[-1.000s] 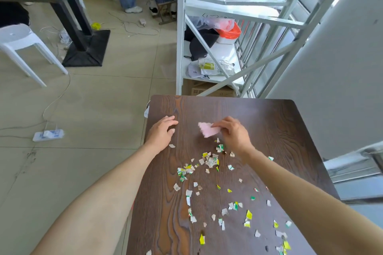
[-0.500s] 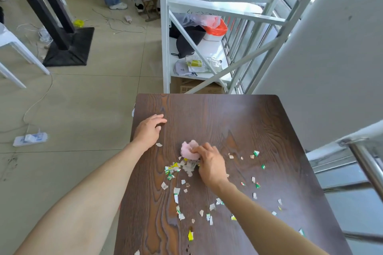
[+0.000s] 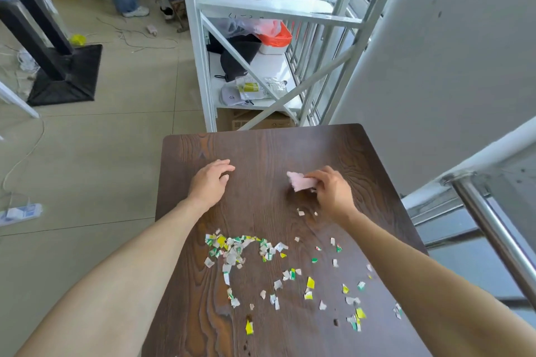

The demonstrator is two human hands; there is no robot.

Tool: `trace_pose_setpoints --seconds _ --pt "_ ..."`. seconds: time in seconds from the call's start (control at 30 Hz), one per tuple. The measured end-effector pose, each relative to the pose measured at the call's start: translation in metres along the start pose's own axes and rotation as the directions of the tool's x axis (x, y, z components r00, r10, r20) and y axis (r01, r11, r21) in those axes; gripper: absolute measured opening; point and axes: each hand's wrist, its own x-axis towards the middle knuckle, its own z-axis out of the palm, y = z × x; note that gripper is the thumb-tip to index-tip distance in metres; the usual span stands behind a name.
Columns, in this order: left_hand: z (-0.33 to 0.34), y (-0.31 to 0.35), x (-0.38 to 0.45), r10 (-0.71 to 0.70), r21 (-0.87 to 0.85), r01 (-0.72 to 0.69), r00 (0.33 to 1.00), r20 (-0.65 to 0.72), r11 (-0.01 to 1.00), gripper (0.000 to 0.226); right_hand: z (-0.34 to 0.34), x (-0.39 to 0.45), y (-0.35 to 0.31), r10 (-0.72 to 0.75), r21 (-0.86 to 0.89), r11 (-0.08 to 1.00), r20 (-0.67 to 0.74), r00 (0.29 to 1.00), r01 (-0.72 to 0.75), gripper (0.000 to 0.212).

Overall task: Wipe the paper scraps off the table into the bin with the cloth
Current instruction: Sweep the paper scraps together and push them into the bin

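One pink cloth in the right hand grip; left hand flat, empty; dozens of scraps, uncountable.

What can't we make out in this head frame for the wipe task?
- Bin: not in the head view; position unknown.
- Cloth: partly covered by the right hand; its contact with the table is unclear.
- Paper scraps: print too small to read; the bottom edge may cut off more.

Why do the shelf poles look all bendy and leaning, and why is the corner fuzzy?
Head view: the wide lens bends the shelf poles near the edges; the top left corner is smeared with blur; the table and paper scraps in the middle stay sharp.
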Motion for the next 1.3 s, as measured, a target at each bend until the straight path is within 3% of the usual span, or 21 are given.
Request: trace_pose_setpoints --seconds 0.1,0.23,0.33,0.5,0.57,0.7,0.83,1.0,1.2,1.3 --pt "0.017 0.021 0.006 0.053 0.004 -0.053 0.996 0.067 0.999 0.034 0.009 -0.001 0.012 0.058 0.004 0.998 0.06 0.997 -0.058 0.04" --pt "0.038 0.038 0.01 0.092 0.055 -0.098 0.99 0.103 0.994 0.035 0.036 -0.038 -0.007 0.09 0.053 0.995 -0.021 0.996 -0.089 0.041" --pt "0.046 0.038 0.009 0.086 0.115 -0.093 0.994 0.065 0.989 0.033 0.05 -0.069 -0.024 0.023 0.074 0.997 -0.001 1.0 -0.023 0.042" --pt "0.05 0.039 0.007 0.105 0.109 -0.111 0.992 0.064 0.988 0.036 0.034 -0.078 -0.023 -0.147 0.159 0.98 0.166 0.975 0.121 0.036" --pt "0.05 0.038 0.007 0.111 0.09 -0.117 0.992 0.066 0.989 0.037 0.016 -0.068 -0.014 -0.097 0.197 0.978 0.115 0.989 0.073 0.034" --pt "0.048 0.035 0.009 0.126 0.082 -0.133 0.988 0.09 0.988 0.037 -0.021 -0.048 0.036 0.166 0.163 0.975 -0.085 0.982 -0.151 0.034" --pt "0.049 0.035 0.011 0.125 0.083 -0.134 0.987 0.101 0.987 0.037 -0.022 -0.064 0.079 0.359 0.061 0.933 -0.082 0.93 -0.354 0.039" --pt "0.052 0.038 0.011 0.103 0.085 -0.112 0.989 0.105 0.99 0.036 0.014 -0.093 0.041 0.426 0.135 0.903 -0.168 0.889 -0.408 0.044" --pt "0.054 0.043 0.01 0.095 0.084 -0.104 0.99 0.103 0.991 0.036 0.038 -0.105 -0.012 0.442 0.175 0.892 -0.139 0.886 -0.417 0.046" --pt "0.055 0.046 0.009 0.089 0.09 -0.098 0.99 0.105 0.991 0.036 0.046 -0.105 -0.031 0.387 0.167 0.914 -0.094 0.917 -0.369 0.046"
